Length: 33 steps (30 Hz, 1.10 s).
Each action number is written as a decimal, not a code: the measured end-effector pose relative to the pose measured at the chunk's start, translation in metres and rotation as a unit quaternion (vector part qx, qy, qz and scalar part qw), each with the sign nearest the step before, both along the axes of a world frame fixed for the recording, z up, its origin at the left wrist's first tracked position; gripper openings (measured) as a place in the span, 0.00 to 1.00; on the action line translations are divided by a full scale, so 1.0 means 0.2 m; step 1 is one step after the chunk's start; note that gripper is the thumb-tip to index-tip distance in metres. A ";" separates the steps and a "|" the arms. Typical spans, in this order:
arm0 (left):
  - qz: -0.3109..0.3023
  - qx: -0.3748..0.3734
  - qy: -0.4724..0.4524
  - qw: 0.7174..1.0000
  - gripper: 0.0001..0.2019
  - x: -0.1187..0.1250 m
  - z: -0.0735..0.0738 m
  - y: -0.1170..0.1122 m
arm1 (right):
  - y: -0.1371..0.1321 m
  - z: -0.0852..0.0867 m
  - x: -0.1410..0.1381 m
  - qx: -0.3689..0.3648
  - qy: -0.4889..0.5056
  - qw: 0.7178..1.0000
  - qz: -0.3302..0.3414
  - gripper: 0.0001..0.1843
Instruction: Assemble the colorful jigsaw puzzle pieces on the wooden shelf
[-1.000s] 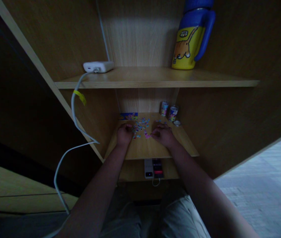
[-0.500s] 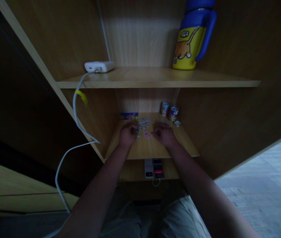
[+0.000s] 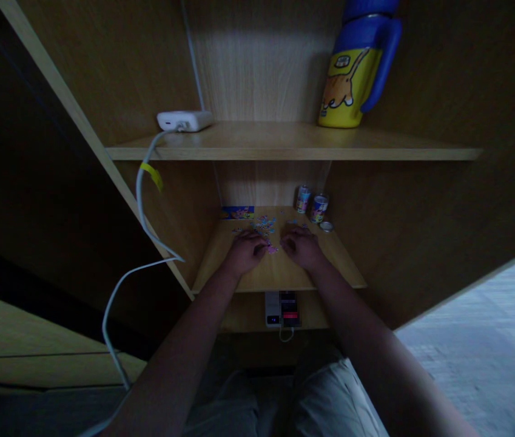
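Note:
Small jigsaw puzzle pieces [image 3: 264, 224], mostly blue, lie loose in a heap on the lower wooden shelf. In front of them is a little pink cluster of puzzle pieces [image 3: 272, 249]. My left hand [image 3: 245, 250] has its thumb and index finger pinched at the left edge of this cluster, on what looks like a puzzle piece. To the right of the cluster, apart from it, my right hand [image 3: 302, 247] rests low with fingers curled together. Whatever its fingertips hold, if anything, is too small and dark to make out.
Two printed cans [image 3: 318, 209] and a round metal lid [image 3: 326, 226] stand at the back right. A printed card [image 3: 238, 212] lies back left. Above, the upper shelf [image 3: 261, 153] carries a white power bank [image 3: 187, 120] with a hanging cable [image 3: 138, 200] and a yellow-blue bottle [image 3: 346, 79].
My left hand has moved right, from beside the loose pieces to the pink cluster, uncovering some pieces on its left. My right hand has hardly moved.

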<state>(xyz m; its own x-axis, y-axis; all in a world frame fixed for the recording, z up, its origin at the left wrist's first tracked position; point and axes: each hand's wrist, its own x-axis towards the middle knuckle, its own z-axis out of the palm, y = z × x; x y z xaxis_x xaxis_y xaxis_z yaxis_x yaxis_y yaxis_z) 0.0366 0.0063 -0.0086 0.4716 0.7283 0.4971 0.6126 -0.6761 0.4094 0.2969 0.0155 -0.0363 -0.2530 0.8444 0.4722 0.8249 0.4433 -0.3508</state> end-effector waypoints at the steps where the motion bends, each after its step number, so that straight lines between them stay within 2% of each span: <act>1: -0.003 -0.001 0.002 1.000 0.04 0.00 0.00 0.00 | 0.00 0.00 0.00 -0.002 -0.002 1.000 -0.001 0.08; 10: -0.023 -0.008 -0.002 1.000 0.05 0.00 -0.01 0.00 | 0.01 0.00 0.00 0.003 0.024 0.999 0.024 0.05; 15: -0.049 -0.016 -0.007 0.999 0.03 0.00 0.00 0.00 | 0.02 0.02 0.01 0.004 0.107 0.988 0.109 0.02; 21: -0.084 -0.028 -0.012 0.996 0.03 0.01 0.00 0.00 | 0.01 0.03 0.00 -0.078 0.218 0.962 0.145 0.07; 33: -0.100 -0.027 -0.021 0.994 0.03 0.01 0.01 0.00 | 0.02 -0.01 -0.02 -0.128 0.229 0.949 0.175 0.06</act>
<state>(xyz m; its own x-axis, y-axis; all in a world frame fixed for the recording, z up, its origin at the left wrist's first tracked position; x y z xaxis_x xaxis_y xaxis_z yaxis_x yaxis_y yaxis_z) 0.0389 0.0063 -0.0071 0.5895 0.6485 0.4816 0.4500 -0.7588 0.4709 0.2935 0.0195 -0.0388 -0.3568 0.8480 0.3918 0.3777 0.5145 -0.7698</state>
